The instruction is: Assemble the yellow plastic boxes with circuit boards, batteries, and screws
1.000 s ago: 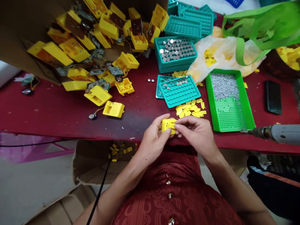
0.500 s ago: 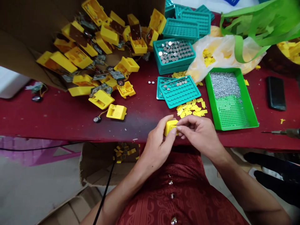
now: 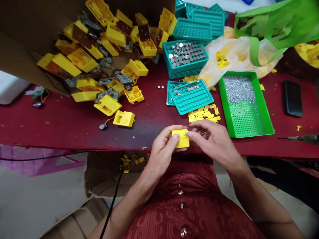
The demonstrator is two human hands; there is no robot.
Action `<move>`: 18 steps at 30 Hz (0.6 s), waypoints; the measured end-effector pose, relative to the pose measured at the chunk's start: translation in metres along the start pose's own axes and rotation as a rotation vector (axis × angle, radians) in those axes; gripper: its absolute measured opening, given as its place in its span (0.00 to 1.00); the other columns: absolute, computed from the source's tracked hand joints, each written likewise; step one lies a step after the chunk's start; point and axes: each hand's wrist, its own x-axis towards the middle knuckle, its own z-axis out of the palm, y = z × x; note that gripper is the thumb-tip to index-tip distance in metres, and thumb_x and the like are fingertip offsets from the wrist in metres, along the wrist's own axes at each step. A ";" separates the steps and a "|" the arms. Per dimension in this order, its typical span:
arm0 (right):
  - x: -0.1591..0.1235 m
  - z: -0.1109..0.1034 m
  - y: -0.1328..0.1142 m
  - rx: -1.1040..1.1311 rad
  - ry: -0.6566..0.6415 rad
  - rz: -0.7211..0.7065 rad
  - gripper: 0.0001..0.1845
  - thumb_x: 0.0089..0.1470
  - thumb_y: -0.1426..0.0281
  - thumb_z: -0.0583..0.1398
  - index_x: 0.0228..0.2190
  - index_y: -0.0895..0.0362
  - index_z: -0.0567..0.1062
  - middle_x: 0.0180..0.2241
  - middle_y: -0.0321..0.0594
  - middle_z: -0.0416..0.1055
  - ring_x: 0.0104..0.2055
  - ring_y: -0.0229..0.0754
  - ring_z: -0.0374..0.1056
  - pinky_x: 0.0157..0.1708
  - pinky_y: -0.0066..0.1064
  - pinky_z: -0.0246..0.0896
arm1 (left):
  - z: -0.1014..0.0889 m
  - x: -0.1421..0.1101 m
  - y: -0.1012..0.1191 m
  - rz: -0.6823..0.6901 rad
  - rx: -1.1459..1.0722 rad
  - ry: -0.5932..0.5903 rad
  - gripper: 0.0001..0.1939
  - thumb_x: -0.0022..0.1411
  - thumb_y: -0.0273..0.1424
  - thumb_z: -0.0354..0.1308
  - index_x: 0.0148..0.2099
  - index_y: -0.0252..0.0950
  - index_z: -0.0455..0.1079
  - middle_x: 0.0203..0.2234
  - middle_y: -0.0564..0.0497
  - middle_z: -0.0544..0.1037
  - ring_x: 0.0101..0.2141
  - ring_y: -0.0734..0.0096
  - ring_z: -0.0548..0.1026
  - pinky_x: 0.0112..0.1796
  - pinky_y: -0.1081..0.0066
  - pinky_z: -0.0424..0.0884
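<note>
My left hand (image 3: 163, 151) grips a small yellow plastic box (image 3: 181, 139) at the near edge of the red table (image 3: 62, 116), thumb on its top face. My right hand (image 3: 214, 139) pinches the box's right side with its fingertips, the other fingers loosely curled. Just beyond my hands lies a small heap of flat yellow plastic pieces (image 3: 204, 114). Behind that sits a teal tray (image 3: 190, 96) with a row of coin cells.
A tipped cardboard box (image 3: 30, 36) spills several yellow housings (image 3: 107, 104) with wires at the left. A green tray of tiny screws (image 3: 243, 103), a stacked teal tray of coin cells (image 3: 185, 56), a black phone (image 3: 292, 98), a screwdriver bit (image 3: 302, 138) and a green bag (image 3: 274, 30) are at the right.
The yellow box has been turned in my hands so a broad face points up. My right fingers have shifted to its right side. The powered screwdriver has drawn back to the right edge.
</note>
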 end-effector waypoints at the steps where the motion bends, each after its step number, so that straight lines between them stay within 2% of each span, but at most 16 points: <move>1: 0.000 0.000 0.001 0.005 -0.058 0.014 0.09 0.55 0.65 0.63 0.38 0.57 0.77 0.34 0.38 0.76 0.32 0.35 0.69 0.34 0.30 0.62 | 0.000 -0.001 0.001 0.006 0.010 -0.020 0.16 0.65 0.40 0.57 0.50 0.37 0.70 0.47 0.46 0.76 0.41 0.65 0.76 0.37 0.67 0.77; 3: -0.002 0.002 0.003 0.015 -0.136 0.046 0.08 0.55 0.67 0.62 0.37 0.57 0.78 0.35 0.39 0.76 0.33 0.35 0.68 0.34 0.30 0.62 | -0.001 -0.002 0.002 0.024 0.071 -0.080 0.16 0.65 0.37 0.57 0.53 0.36 0.69 0.50 0.44 0.76 0.45 0.64 0.75 0.42 0.66 0.75; 6: -0.006 0.002 0.004 0.029 -0.158 0.086 0.06 0.54 0.69 0.62 0.33 0.59 0.77 0.31 0.38 0.75 0.29 0.34 0.66 0.30 0.28 0.60 | -0.002 -0.005 0.001 0.075 0.245 -0.151 0.18 0.63 0.33 0.59 0.55 0.36 0.66 0.50 0.44 0.75 0.47 0.64 0.74 0.46 0.66 0.71; 11: -0.009 0.004 0.006 -0.020 -0.127 0.071 0.06 0.52 0.70 0.63 0.32 0.60 0.76 0.28 0.38 0.73 0.27 0.33 0.64 0.28 0.28 0.57 | 0.000 -0.009 -0.005 0.123 0.428 -0.126 0.17 0.65 0.30 0.56 0.56 0.38 0.65 0.47 0.46 0.76 0.44 0.65 0.75 0.45 0.65 0.70; 14: -0.010 0.006 0.007 -0.035 -0.094 0.066 0.06 0.52 0.70 0.63 0.33 0.59 0.76 0.29 0.38 0.74 0.27 0.34 0.65 0.29 0.28 0.58 | 0.006 -0.007 -0.007 0.108 0.382 -0.120 0.17 0.64 0.31 0.58 0.55 0.38 0.65 0.46 0.46 0.76 0.43 0.65 0.75 0.44 0.66 0.71; 16: -0.018 0.002 0.006 -0.046 -0.044 0.066 0.08 0.52 0.69 0.64 0.36 0.58 0.75 0.31 0.38 0.75 0.29 0.34 0.66 0.30 0.29 0.60 | 0.009 -0.003 -0.006 0.050 0.262 -0.129 0.18 0.62 0.32 0.60 0.54 0.37 0.66 0.46 0.45 0.77 0.43 0.64 0.76 0.44 0.66 0.72; 18: -0.034 -0.011 0.007 -0.039 0.079 0.070 0.11 0.51 0.66 0.66 0.37 0.56 0.75 0.31 0.37 0.74 0.27 0.34 0.65 0.28 0.29 0.60 | 0.011 0.002 -0.005 -0.032 0.132 -0.130 0.21 0.58 0.34 0.64 0.53 0.36 0.67 0.47 0.44 0.78 0.44 0.63 0.78 0.44 0.66 0.73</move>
